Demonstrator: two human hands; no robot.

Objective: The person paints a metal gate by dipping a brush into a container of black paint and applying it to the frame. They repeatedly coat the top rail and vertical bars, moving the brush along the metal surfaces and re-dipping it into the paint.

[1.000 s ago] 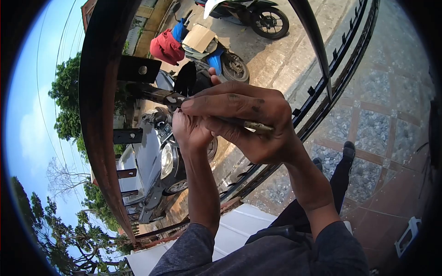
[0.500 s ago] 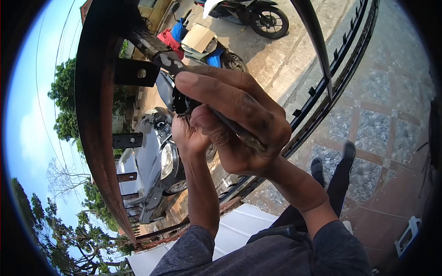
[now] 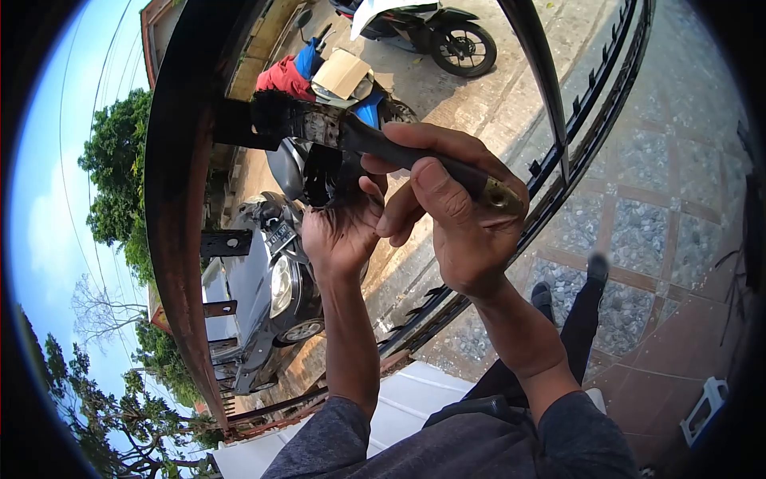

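Note:
My right hand point(image 3: 467, 203) is closed around the dark handle of a paintbrush point(image 3: 399, 150). Black paint coats the brush's bristles, which overlap a tab of the metal frame point(image 3: 174, 199) at the left. The frame's upper part is black, while reddish brown shows farther down its edge. Just below the brush, my left hand point(image 3: 341, 235) grips a small paint container point(image 3: 321, 176), black with paint inside and around its rim. Part of that container and some left fingers are hidden behind the brush and my right hand.
Beyond the frame stand a dark car point(image 3: 267, 271), a motorcycle point(image 3: 291, 164) with cardboard on it, and another motorcycle point(image 3: 447, 40). A black rail point(image 3: 550, 164) with small tabs curves along the right. Stone-patterned paving point(image 3: 638, 223) lies below, with a white plastic object point(image 3: 705, 411) at lower right.
The brush has swung from pointing up at the frame's upper beam to lying lower and flatter, over the container. My right hand has turned and shifted slightly right; the left still holds the container.

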